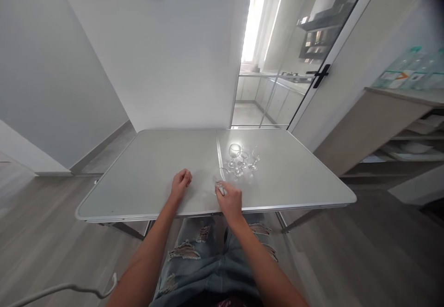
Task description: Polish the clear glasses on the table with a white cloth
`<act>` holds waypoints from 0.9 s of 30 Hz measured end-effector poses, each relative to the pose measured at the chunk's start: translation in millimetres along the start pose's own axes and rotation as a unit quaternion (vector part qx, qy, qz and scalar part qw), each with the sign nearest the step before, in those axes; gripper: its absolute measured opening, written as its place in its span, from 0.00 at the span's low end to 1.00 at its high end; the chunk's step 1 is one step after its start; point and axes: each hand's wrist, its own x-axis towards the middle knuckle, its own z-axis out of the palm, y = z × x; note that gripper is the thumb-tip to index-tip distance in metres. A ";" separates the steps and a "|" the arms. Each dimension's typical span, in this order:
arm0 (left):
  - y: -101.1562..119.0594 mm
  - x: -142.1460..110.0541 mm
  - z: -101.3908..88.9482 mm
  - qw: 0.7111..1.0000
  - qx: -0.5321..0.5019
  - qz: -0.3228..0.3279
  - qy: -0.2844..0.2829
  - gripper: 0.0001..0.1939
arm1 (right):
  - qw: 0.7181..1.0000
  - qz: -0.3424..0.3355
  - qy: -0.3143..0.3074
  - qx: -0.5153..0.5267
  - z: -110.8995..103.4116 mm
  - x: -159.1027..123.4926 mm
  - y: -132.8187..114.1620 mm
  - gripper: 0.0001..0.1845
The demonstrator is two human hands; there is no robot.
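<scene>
My right hand [230,198] grips a small clear stemmed glass [219,185] near the front edge of the table, its fingers closed round the lower part. The glass's outline is faint against the pale surface. My left hand [181,180] rests over the table to the left, fingers curled in, with nothing visible in them. Just beyond my right hand stands a cluster of clear stemmed glasses, among them a round-bowled wine glass [234,150] and a slimmer glass [255,159] at the right.
The grey folding table [149,177] has a metal rim and a centre seam. Behind it are a white wall and a glazed door [274,57] with a black handle. At the right, a shelf unit [391,108] carries plastic bottles [405,73]. A white cable [65,287] hangs at lower left.
</scene>
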 end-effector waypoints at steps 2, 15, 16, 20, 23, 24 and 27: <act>-4.4 -0.5 2.0 0.991 0.128 -0.016 -0.038 0.27 | 0.998 0.029 0.049 -0.016 -23.2 1.9 24.3 0.14; -3.0 1.3 5.9 0.960 0.246 -0.042 -0.128 0.24 | 0.975 0.187 0.049 -0.108 -74.9 75.6 114.7 0.18; -2.9 1.1 6.2 0.959 0.248 -0.041 -0.130 0.23 | 0.974 0.191 0.050 -0.109 -72.6 77.1 116.1 0.18; -3.3 0.8 7.1 0.958 0.253 -0.036 -0.133 0.24 | 0.972 0.201 0.049 -0.114 -66.3 81.2 120.8 0.19; -4.7 1.2 6.9 0.956 0.257 -0.035 -0.134 0.24 | 0.969 0.210 0.038 -0.122 -64.6 84.5 122.1 0.19; -5.3 1.4 6.8 0.956 0.258 -0.035 -0.134 0.24 | 0.969 0.212 0.038 -0.124 -64.3 85.4 122.2 0.19; -6.7 1.5 6.4 0.956 0.259 -0.036 -0.133 0.24 | 0.968 0.211 0.044 -0.132 -63.1 86.6 122.3 0.19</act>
